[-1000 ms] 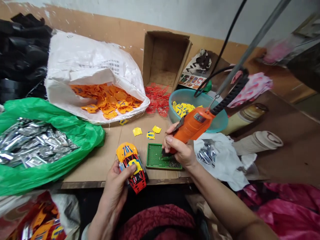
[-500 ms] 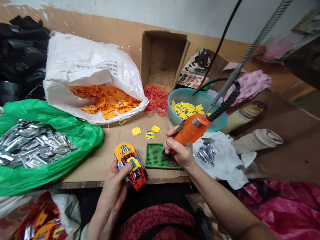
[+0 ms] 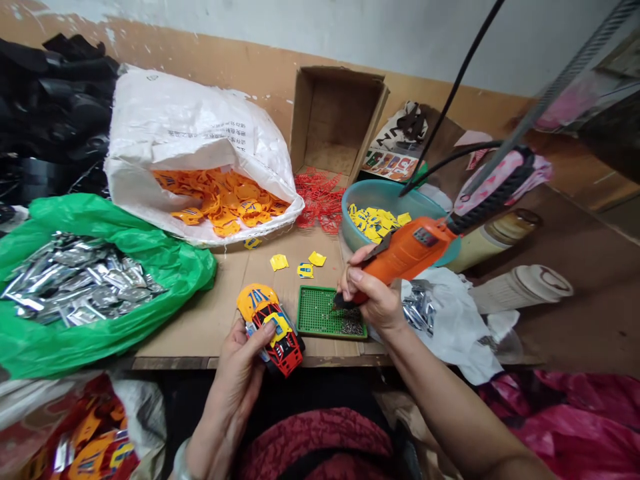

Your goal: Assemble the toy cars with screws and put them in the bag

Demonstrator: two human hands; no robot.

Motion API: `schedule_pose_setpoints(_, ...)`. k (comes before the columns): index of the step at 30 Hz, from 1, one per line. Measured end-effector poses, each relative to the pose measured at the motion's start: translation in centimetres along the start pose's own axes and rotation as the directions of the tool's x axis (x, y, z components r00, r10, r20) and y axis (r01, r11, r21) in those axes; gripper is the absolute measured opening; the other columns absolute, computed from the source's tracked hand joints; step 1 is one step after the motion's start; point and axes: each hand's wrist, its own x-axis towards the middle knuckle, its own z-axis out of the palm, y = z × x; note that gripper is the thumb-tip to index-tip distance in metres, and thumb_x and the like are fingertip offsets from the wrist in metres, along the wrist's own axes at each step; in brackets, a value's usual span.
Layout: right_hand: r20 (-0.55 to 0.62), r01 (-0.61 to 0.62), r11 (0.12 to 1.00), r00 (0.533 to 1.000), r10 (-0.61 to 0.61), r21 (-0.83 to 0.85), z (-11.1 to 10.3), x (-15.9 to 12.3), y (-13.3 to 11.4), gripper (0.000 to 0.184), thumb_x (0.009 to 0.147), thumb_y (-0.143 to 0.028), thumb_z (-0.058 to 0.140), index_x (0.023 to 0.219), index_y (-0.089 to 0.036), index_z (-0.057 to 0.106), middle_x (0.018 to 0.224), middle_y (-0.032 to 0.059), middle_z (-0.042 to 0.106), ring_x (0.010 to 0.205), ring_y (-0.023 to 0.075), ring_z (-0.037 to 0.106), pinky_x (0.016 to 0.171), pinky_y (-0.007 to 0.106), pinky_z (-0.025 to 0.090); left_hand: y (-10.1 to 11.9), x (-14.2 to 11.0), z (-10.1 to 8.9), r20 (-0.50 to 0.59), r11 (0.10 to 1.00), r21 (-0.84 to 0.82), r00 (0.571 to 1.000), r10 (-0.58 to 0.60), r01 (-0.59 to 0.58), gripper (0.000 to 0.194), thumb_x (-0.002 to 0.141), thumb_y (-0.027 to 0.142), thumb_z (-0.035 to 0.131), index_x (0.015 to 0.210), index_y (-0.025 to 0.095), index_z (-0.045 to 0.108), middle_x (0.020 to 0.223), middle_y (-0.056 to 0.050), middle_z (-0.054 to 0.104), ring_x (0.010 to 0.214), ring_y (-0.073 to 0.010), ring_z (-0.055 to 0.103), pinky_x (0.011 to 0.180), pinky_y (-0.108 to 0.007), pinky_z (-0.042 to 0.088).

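Far left of the left hand's grip, a pile of black material [image 3: 60,113], then a green plastic bag [image 3: 107,330] full of silver foil pieces [image 3: 85,283]. Lower left, below that grip, a bag of orange and silver pieces [image 3: 85,433]. Up and behind the grip, a white woven sack [image 3: 190,127] folded open on orange cut pieces [image 3: 220,203].

Left hand [image 3: 235,380] clenched around a toy car [image 3: 273,330], fingers beneath the body, thumb pressed across a yellow part on top; car lifted in that grip at the front edge of a cardboard work surface [image 3: 200,320]. Just ahead of the grip, loose yellow cut pieces [image 3: 279,262] lying on the cardboard; farther back, a tangle of red cut frames [image 3: 317,200] before an open cardboard box [image 3: 335,113].

Between both grips, a green perforated tray [image 3: 320,310] with small dark screws [image 3: 353,327] in one corner. Right hand [image 3: 373,297] firmly grasping an orange electric screwdriver [image 3: 407,253], dark tip angled down just over the tray. Behind that grip, a teal basin [image 3: 385,200] of yellow pieces [image 3: 373,223]. Right of it, a crumpled white cloth [image 3: 463,333] with silver pieces [image 3: 420,307] on it.
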Motion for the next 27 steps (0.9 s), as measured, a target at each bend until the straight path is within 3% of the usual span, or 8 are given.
schedule_pose_setpoints(7,0.033,0.003,1.0,0.999,-0.003,-0.001,1.1,0.2,-0.5,0.019,0.084,-0.024,0.071,0.097,-0.022,0.058,0.052,-0.0089,0.055,0.042,0.0114,0.053,0.05,0.026,0.05,0.0,-0.2,0.4,-0.008,1.0,-0.002,1.0,0.016,-0.016,0.059,0.058,0.025,0.095,0.109,0.013,0.067,0.089,-0.008,0.079,0.072,-0.0212,0.074,0.069,-0.032,0.064)
schedule_pose_setpoints(15,0.008,-0.038,0.997,0.999,0.039,-0.07,-0.2,-0.6,1.6,0.02,0.086,-0.025,0.071,0.099,-0.022,0.057,0.054,-0.01,0.057,0.044,0.0107,0.056,0.051,0.025,0.051,0.0,0.0,0.2,-0.031,1.0,-0.016,0.999,-0.014,0.014,0.063,0.053,0.024,0.098,0.106,0.014,0.064,0.086,-0.006,0.078,0.069,-0.0204,0.073,0.065,-0.031,0.064)
schedule_pose_setpoints(27,0.009,-0.055,0.995,0.998,0.056,-0.088,-0.4,-0.9,1.9,0.02,0.085,-0.027,0.073,0.097,-0.023,0.057,0.055,-0.0096,0.057,0.045,0.0112,0.056,0.051,0.026,0.051,-0.1,0.2,-0.1,-0.019,1.0,0.012,1.0,-0.011,0.011,0.061,0.054,0.025,0.097,0.104,0.014,0.065,0.086,-0.007,0.078,0.068,-0.021,0.074,0.065,-0.031,0.063)
